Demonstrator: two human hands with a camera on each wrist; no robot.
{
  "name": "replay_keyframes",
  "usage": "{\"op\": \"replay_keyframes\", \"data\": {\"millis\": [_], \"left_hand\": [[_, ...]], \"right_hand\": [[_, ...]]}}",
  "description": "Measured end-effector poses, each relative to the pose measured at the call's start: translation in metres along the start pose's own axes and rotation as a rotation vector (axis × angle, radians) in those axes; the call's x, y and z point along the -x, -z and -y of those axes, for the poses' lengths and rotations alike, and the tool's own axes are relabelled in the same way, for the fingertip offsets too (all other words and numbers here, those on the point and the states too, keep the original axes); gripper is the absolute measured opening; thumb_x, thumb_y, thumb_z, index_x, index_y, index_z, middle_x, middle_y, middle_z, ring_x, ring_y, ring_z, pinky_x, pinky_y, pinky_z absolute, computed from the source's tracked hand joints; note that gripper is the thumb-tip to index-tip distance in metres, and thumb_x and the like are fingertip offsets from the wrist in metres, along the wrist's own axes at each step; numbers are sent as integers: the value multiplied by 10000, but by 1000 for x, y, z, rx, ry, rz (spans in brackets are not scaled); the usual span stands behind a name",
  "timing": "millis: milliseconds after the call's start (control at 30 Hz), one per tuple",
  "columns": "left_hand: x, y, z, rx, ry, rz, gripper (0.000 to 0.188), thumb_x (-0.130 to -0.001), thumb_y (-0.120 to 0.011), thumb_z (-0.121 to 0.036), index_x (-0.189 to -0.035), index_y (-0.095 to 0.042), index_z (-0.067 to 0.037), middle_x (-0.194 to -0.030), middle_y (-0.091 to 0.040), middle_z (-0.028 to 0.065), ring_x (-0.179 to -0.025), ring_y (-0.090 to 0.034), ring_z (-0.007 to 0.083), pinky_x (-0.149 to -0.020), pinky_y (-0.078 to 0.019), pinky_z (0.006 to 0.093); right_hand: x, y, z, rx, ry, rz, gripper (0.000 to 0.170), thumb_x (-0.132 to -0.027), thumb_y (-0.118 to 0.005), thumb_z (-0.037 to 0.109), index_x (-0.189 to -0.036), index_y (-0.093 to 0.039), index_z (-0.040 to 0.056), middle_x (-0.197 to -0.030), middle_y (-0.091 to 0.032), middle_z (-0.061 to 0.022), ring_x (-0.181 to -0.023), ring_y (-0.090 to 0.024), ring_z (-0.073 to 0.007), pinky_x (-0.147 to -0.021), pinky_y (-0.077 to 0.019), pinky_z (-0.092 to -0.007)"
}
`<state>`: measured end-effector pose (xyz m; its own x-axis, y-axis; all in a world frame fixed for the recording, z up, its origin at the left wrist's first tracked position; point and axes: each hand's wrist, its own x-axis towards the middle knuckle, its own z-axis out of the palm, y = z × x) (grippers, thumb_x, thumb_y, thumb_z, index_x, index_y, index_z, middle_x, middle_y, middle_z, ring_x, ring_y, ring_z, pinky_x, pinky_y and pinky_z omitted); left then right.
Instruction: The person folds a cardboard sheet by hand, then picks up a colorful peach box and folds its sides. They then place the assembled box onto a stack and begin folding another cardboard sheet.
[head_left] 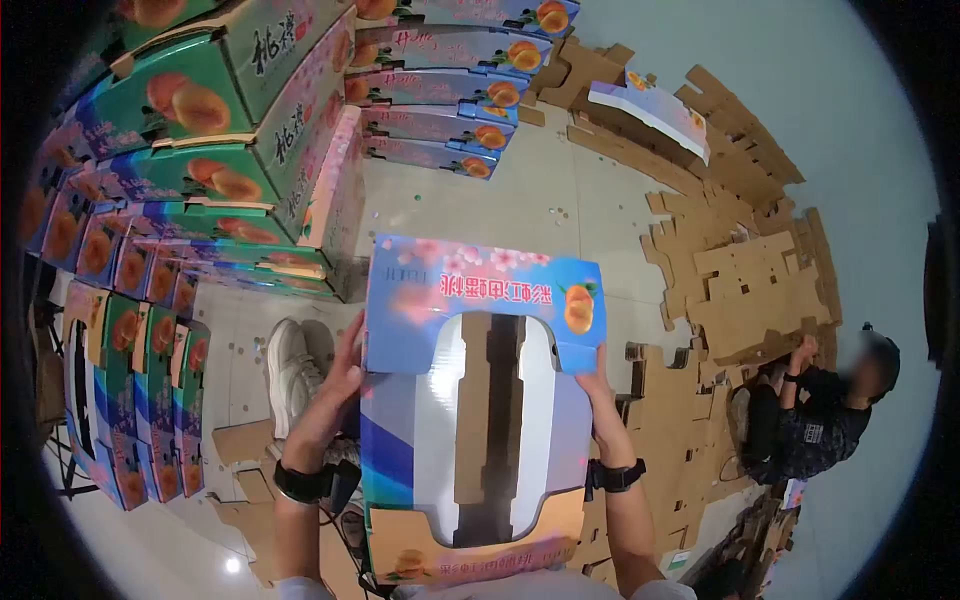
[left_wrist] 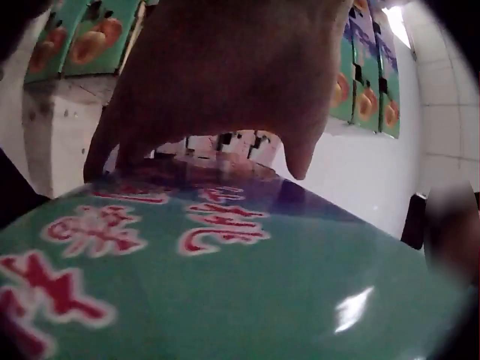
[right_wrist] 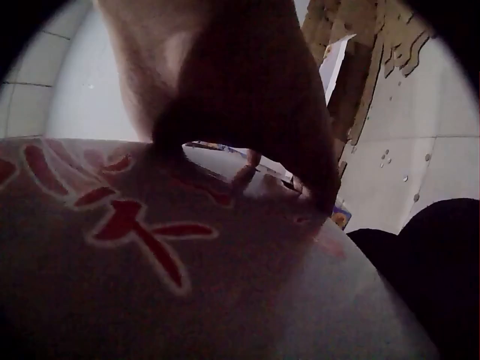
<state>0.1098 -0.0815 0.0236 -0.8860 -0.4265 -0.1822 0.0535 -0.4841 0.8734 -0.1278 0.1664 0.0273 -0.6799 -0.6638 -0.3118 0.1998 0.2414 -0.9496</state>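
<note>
A printed cardboard fruit box (head_left: 400, 420) sits upright in front of me, blue and purple with pink blossoms and a peach picture. Two flaps with white undersides stand at its top around a long slot, through which brown cardboard shows. My left hand (head_left: 347, 365) grips the box's left side near the far corner. On the opposite side, my right hand (head_left: 597, 392) holds it near the far corner. The left wrist view shows that hand (left_wrist: 232, 82) over a green side panel with red lettering. In the right wrist view, the fingers (right_wrist: 247, 171) bend at the box's edge.
Green peach boxes (head_left: 200, 180) are stacked at the left, with blue ones (head_left: 430, 90) behind. Flat brown cardboard (head_left: 750, 300) covers the floor at the right, where a person (head_left: 830, 410) sits. A shoe (head_left: 290, 370) shows beside my left hand.
</note>
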Motion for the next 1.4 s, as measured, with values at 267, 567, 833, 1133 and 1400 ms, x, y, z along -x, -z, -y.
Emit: {"op": "replay_keyframes", "data": {"millis": [267,567,833,1133,1400], "left_hand": [[0,-14,39,-43,310,-108,825,-841,-616,-298,-1486,-146,-85,-1440,-306,101,-1312,-298,218,-1090,-221,348],[-10,-11,51,-28,241,-125,757,-836,-591,-291,-1464,-216,-94,-1387,-363,98,-1291,-319,217,-1078,-234,334],[-21,-13,52,49,228,-183,748,-833,-596,-273,-1457,-227,-88,-1365,-381,99,-1254,-361,217,-1055,-269,332],[-21,-7,64,15,225,-220,696,-845,-571,-318,-1425,-274,-74,-1308,-420,104,-1185,-411,210,-1008,-316,324],[-16,-23,54,-26,150,-187,743,-842,-570,-324,-1446,-221,-68,-1358,-380,124,-1254,-360,231,-1052,-274,339]], "right_hand": [[12,10,-18,122,-24,-24,690,-917,-550,372,-1429,-206,63,-1278,-439,-149,-1183,-418,-211,-1011,-329,-338],[2,5,-17,274,58,-229,436,-864,-650,193,-1254,-505,66,-1018,-614,-96,-888,-586,-133,-754,-478,-264],[-13,-1,2,472,371,-337,314,-783,-690,83,-1086,-621,39,-1011,-649,-94,-860,-638,-195,-733,-518,-300],[-18,2,5,565,422,-333,265,-764,-687,36,-1026,-654,10,-956,-642,-105,-809,-639,-192,-693,-515,-284],[-8,3,3,578,310,-350,226,-792,-671,95,-993,-586,40,-911,-644,-75,-752,-627,-184,-606,-487,-288]]}}
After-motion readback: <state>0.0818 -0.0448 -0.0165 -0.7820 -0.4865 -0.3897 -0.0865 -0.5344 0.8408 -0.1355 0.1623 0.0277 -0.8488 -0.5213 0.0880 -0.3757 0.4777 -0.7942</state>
